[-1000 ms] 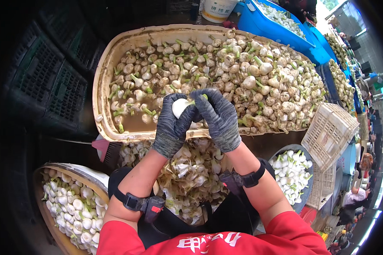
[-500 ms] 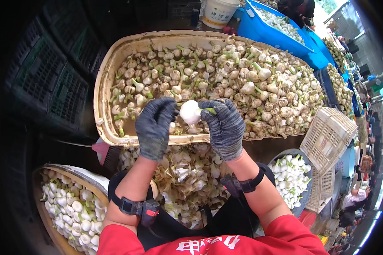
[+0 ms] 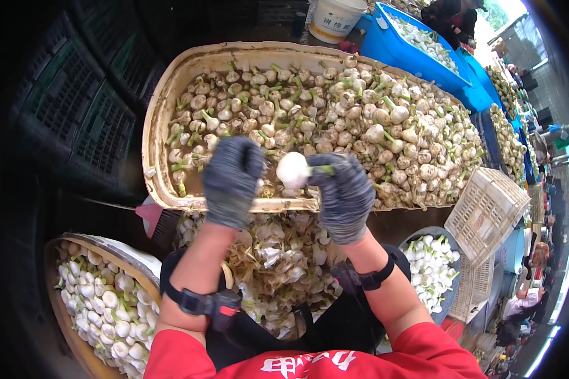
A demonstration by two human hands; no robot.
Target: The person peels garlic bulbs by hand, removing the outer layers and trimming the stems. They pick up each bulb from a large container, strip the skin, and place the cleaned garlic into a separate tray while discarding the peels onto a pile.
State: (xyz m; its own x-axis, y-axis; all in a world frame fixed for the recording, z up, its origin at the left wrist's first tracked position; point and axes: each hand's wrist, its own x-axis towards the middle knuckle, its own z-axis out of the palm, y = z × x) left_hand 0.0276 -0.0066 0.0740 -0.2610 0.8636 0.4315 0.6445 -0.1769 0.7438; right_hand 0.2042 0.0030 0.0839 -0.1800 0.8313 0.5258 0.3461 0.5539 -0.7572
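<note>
In my right hand (image 3: 343,192), gloved in grey, the fingers pinch the green stem of a white, clean-looking garlic bulb (image 3: 292,171). The bulb points left, above the near rim of a big cream tub (image 3: 164,76). My left hand (image 3: 232,180), also in a grey glove and slightly blurred, is to the left of the bulb, apart from it. Its fingers are curled in, and what they hold, if anything, is hidden. Brownish, unpeeled garlic bulbs (image 3: 417,142) with green stems fill the tub, heaped at the right and lying in murky water at the left.
Below my hands lies a pile of garlic skins (image 3: 272,259). White bulbs fill a container (image 3: 104,316) at the lower left and a grey basin (image 3: 430,271) at the right. Pale plastic crates (image 3: 487,208) lean beside that basin. Dark crates (image 3: 101,142) stand left; a blue tub (image 3: 385,47) is behind.
My left hand has drawn back from the bulb, its fingers now more curled. My right hand and the garlic bulb have shifted slightly right.
</note>
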